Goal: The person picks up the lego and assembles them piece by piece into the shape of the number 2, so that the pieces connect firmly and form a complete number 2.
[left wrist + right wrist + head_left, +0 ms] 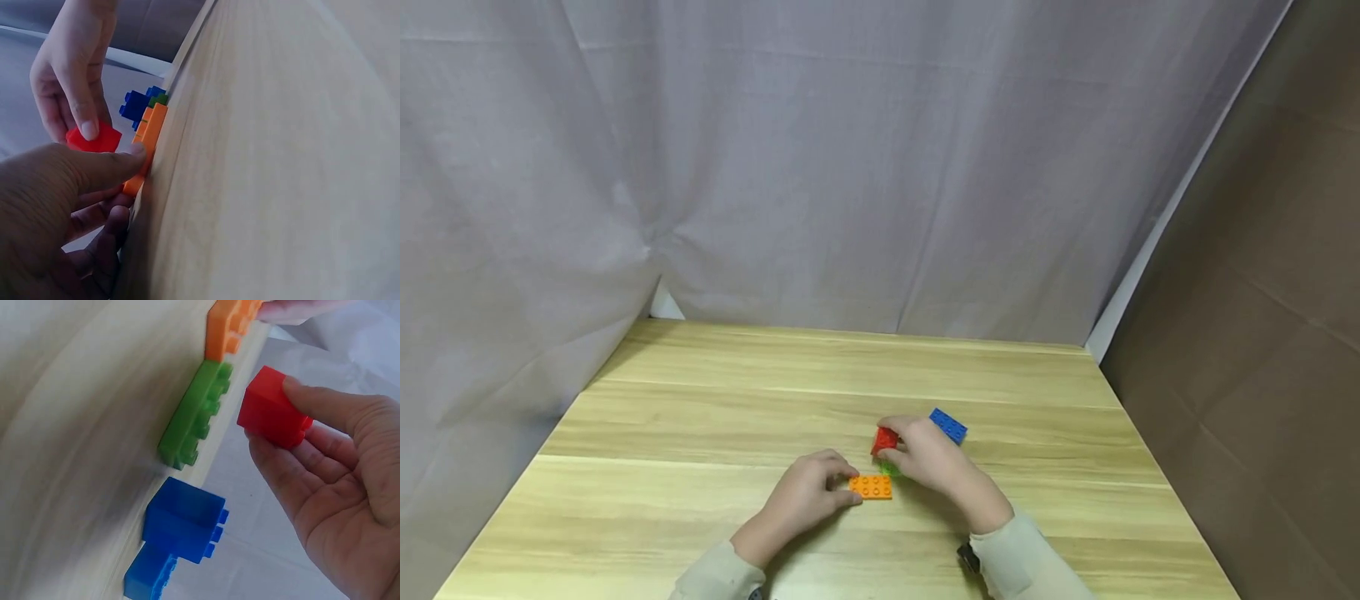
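My left hand (805, 493) pinches the left end of an orange toy brick (871, 487), which lies flat on the table with its studs up. Between thumb and fingers, my right hand (934, 458) holds a red toy brick (267, 406) raised off the tabletop. Below that hand a flat green brick (192, 419) rests on the table, its end close to the orange one. The head view shows only a corner of the green brick; the right hand hides the rest.
A flat blue brick (948, 426) lies beyond the right hand. Close to it stands a taller blue brick (184, 515), hidden in the head view. Grey cloth (820, 167) hangs behind the wooden table (737, 375), and a brown panel (1247, 317) stands at the right.
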`<state>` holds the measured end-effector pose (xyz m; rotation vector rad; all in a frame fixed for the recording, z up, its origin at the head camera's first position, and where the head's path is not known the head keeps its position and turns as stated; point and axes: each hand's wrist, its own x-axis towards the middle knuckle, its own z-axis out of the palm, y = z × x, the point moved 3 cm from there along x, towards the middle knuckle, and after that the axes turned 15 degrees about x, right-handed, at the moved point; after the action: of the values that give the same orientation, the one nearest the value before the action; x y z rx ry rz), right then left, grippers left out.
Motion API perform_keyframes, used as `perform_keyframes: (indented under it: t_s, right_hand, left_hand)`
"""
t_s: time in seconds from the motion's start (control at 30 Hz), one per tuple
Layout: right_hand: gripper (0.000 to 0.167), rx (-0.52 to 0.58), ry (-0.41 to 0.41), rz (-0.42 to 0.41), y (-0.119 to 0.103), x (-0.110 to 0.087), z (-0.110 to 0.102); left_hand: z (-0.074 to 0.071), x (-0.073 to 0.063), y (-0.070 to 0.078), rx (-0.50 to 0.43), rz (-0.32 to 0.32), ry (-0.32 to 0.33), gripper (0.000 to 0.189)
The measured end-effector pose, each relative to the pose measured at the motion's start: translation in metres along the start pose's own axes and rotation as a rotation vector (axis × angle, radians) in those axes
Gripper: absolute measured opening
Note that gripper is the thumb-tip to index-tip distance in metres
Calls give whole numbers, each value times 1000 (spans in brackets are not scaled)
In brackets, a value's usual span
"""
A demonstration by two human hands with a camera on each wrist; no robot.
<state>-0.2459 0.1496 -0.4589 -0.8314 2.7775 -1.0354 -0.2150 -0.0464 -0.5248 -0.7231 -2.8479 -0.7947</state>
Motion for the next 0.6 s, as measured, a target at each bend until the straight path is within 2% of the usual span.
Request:
perform_keyframes:
  t_s: [0.33, 0.6]
  right_hand:
    - [35, 38, -109, -89, -17, -15, 7]
    - [29, 113, -172, -119, -24, -21, 15]
  left_hand:
    - [-1, 1, 0, -18, 0, -7, 28]
    - [-3, 0, 2, 11, 38, 31, 28]
